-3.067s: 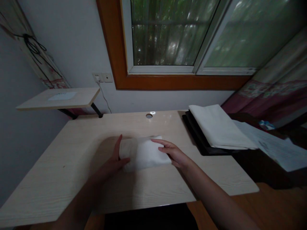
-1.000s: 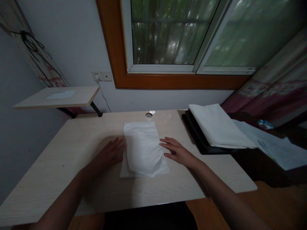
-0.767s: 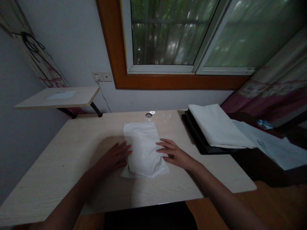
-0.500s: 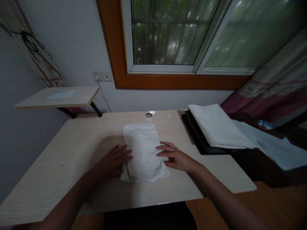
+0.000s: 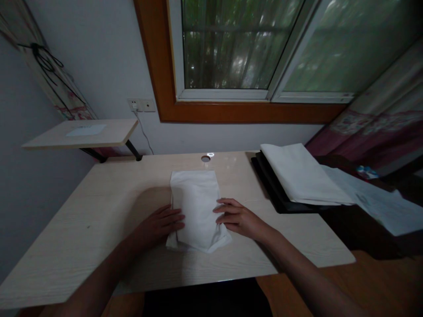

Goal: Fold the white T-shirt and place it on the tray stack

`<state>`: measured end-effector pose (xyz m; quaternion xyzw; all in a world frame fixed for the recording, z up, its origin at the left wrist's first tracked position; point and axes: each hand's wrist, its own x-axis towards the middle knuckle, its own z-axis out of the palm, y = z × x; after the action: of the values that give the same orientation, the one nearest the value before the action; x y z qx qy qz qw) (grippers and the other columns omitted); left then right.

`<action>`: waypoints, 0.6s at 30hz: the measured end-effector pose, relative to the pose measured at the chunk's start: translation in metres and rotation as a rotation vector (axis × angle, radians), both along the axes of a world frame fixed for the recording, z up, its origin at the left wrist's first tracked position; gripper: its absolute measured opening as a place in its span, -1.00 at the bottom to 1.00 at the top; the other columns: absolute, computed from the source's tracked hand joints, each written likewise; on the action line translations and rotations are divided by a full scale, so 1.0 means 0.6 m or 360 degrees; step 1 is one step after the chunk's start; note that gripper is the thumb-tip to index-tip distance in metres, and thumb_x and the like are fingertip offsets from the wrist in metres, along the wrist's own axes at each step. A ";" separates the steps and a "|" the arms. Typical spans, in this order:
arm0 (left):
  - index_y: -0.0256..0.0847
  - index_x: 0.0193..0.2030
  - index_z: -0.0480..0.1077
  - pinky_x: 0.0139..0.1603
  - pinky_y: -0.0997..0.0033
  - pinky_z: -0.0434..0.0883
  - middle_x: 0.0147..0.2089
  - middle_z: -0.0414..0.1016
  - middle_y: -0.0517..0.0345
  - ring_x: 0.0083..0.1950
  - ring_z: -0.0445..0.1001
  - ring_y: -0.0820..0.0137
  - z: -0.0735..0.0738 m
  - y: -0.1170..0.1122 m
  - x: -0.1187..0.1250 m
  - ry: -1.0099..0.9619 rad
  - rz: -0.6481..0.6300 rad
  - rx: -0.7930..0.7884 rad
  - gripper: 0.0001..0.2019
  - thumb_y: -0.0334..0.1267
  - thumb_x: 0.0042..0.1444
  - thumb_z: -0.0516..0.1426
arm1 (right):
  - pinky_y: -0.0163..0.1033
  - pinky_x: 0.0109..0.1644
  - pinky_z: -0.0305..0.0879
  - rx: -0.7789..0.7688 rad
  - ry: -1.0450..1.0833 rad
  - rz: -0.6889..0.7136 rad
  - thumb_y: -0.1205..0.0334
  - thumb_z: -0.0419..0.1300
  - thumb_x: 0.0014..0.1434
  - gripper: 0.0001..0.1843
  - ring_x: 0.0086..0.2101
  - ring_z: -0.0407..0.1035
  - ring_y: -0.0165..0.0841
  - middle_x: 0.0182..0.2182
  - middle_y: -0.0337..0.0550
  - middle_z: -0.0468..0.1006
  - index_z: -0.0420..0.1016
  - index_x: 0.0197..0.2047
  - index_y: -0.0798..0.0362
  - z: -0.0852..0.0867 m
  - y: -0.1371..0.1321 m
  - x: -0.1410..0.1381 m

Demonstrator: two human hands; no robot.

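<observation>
A folded white cloth point(image 5: 196, 198) lies on the pale wood-grain desk point(image 5: 89, 198) in front of me. Its near end is uneven, with a lower layer showing past the top one at both near corners. My left hand point(image 5: 165, 223) rests on the cloth's left edge, fingers stretched out and thumb hidden. On the opposite edge, my right hand point(image 5: 238, 218) lays its fingertips on the fabric with the fingers extended. Small creases run through the cloth beside the right fingertips.
On the right, a large folded white sheet point(image 5: 299, 176) lies over black folders point(image 5: 271, 185). Papers point(image 5: 373, 198) spread over a dark surface beyond. A raised shelf point(image 5: 109, 137) stands at the back left. Behind the desk are a cable hole point(image 5: 205, 159) and a window point(image 5: 238, 53).
Both hands have shifted slightly; the left fingers lie flatter and a little further in on the cloth. The cloth's right near corner has drawn inward a little beside the right hand.
</observation>
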<state>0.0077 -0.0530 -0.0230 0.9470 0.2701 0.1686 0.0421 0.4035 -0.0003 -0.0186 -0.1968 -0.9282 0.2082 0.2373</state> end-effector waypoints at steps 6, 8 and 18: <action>0.03 0.33 0.34 0.45 0.02 0.21 0.27 0.50 0.08 0.40 0.33 0.27 -0.001 -0.002 -0.005 -0.0184 -0.0014 -0.0256 -0.59 -0.29 0.39 0.03 | 0.13 0.28 0.28 -0.0260 0.0255 -0.0028 0.21 0.29 0.33 -0.78 0.24 0.25 -0.12 0.02 -0.11 0.61 0.63 0.03 -0.16 0.011 -0.004 -0.006; 0.00 0.30 0.38 0.39 0.05 0.29 0.25 0.51 0.03 0.34 0.41 0.24 0.001 -0.006 -0.007 -0.0285 0.0043 -0.0406 -0.61 -0.22 0.37 0.05 | 0.13 0.28 0.26 -0.0372 0.0354 -0.0016 0.17 0.29 0.34 -0.80 0.19 0.30 -0.13 -0.02 -0.10 0.63 0.63 0.02 -0.14 0.019 -0.007 -0.009; -0.21 -0.29 0.55 -0.15 0.27 0.45 -0.32 0.61 0.04 -0.23 0.55 0.20 0.036 -0.012 0.028 -0.0584 0.1129 -0.1253 -0.52 0.10 0.31 -0.03 | -0.22 -0.10 0.31 -0.1463 0.0708 -0.0470 -0.09 0.32 0.24 -0.63 -0.20 0.42 -0.29 -0.22 -0.16 0.57 0.49 -0.07 0.00 0.016 -0.012 -0.030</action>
<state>0.0247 -0.0605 -0.0015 0.6660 0.6029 0.2210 0.3796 0.3854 -0.0073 -0.0091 -0.3603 -0.6308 0.5946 0.3445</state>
